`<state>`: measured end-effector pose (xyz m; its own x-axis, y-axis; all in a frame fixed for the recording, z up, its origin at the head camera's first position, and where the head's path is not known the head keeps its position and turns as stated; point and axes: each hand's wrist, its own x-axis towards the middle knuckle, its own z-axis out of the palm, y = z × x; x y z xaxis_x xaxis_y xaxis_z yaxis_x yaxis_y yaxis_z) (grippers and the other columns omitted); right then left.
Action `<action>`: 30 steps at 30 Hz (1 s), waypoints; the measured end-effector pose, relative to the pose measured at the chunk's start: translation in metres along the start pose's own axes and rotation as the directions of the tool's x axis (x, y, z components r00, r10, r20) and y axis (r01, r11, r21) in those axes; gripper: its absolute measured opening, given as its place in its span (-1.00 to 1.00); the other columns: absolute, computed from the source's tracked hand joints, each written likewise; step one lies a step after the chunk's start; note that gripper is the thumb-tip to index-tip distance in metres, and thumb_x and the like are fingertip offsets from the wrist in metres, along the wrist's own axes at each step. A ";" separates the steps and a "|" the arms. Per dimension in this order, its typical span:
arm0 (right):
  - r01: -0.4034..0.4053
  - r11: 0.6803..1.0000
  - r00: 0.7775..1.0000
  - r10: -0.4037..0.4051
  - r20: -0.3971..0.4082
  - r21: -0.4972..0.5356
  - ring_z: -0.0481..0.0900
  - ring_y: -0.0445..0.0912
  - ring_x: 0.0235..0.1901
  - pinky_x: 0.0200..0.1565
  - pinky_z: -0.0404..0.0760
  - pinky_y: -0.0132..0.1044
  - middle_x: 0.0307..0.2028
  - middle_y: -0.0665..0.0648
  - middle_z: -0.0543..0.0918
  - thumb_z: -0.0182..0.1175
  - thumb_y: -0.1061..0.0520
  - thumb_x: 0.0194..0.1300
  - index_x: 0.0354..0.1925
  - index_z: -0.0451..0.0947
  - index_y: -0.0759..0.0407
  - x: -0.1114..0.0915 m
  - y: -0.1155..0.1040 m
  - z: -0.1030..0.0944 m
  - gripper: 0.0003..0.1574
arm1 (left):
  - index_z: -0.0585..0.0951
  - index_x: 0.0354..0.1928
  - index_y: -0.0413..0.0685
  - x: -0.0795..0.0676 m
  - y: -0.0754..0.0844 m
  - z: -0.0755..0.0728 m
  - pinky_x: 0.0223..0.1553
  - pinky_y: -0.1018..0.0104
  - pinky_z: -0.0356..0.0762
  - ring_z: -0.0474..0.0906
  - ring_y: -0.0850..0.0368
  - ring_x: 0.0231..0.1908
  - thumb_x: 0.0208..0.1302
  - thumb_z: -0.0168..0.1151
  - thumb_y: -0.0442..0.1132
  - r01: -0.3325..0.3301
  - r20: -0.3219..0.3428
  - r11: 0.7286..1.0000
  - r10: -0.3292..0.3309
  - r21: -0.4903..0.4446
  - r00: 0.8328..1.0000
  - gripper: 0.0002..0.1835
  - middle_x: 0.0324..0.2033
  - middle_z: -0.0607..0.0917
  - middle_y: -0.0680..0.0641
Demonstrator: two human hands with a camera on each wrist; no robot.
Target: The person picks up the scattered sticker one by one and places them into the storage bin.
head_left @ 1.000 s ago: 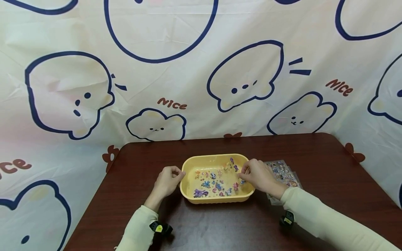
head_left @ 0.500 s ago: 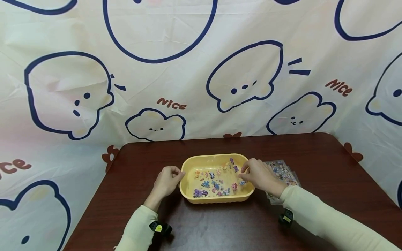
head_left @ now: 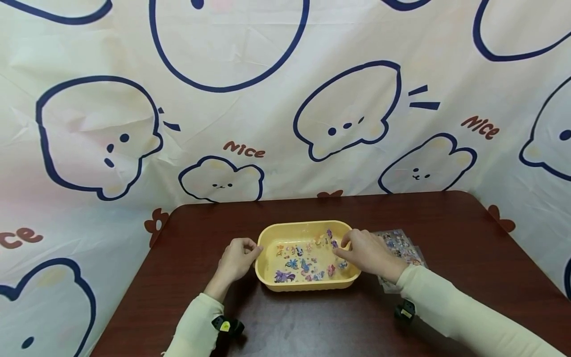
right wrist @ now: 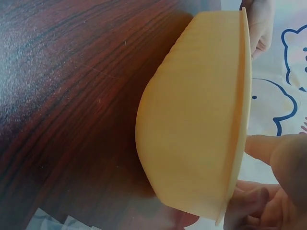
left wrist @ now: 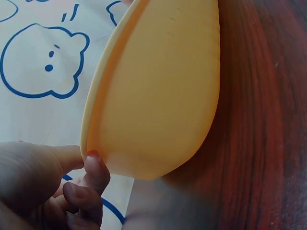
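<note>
At left, the left hand [head_left: 236, 259] pinches the rim of the yellow tub [head_left: 308, 286], which sits on the table [head_left: 308, 327]; it looks light, stiff and apt to slide, so that end grip should steady it. Small pieces [head_left: 292, 264] are scattered inside, probably light and fiddly, best pinched by their edges. Over the right end, the right hand [head_left: 369, 252] curves with thumb and forefinger slightly apart, nothing clearly between them. Sheets [head_left: 397, 242] lie beyond, probably thin and slick.

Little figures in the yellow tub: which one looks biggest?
The purple one in the near-left corner of the yellow tub; it looks wider than any of the other little figures.
</note>
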<state>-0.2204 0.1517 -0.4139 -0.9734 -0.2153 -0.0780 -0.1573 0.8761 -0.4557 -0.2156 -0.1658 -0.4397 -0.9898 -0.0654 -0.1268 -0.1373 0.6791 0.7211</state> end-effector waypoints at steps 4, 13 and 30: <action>0.012 1.000 1.000 -0.012 -0.010 -0.016 0.48 -0.19 -0.65 -0.61 0.36 -0.34 -0.57 0.00 0.62 0.34 -0.15 0.31 -0.17 0.70 0.16 -0.001 -0.001 0.000 -0.60 | 0.65 -0.32 -0.10 0.000 -0.001 0.000 -0.61 0.35 0.27 0.36 0.18 -0.66 0.42 0.24 -0.11 -0.003 -0.007 1.000 0.003 -0.001 1.000 -0.78 -0.69 0.50 0.02; 0.024 1.000 0.998 -0.024 -0.050 0.003 0.53 -0.19 -0.58 -0.55 0.45 -0.30 -0.50 -0.02 0.66 0.32 -0.15 0.32 -0.21 0.69 0.11 -0.001 0.002 -0.003 -0.65 | 0.65 -0.33 -0.10 0.000 -0.001 0.001 -0.62 0.34 0.27 0.35 0.19 -0.66 0.42 0.24 -0.11 -0.022 -0.016 1.000 0.022 0.005 1.000 -0.78 -0.69 0.49 0.04; 0.040 0.999 0.990 -0.040 -0.139 0.001 0.53 -0.22 -0.56 -0.56 0.45 -0.31 -0.43 0.00 0.73 0.30 -0.13 0.34 -0.19 0.70 0.10 -0.005 0.008 -0.011 -0.67 | 0.65 -0.33 -0.10 -0.002 -0.001 0.000 -0.62 0.34 0.28 0.37 0.19 -0.67 0.41 0.25 -0.11 -0.018 -0.016 1.000 0.017 -0.015 1.000 -0.78 -0.67 0.56 -0.02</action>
<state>-0.2183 0.1645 -0.4069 -0.9801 -0.1882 0.0639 -0.1963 0.8665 -0.4590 -0.2136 -0.1666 -0.4401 -0.9925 -0.0656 -0.1031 -0.1204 0.6688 0.7336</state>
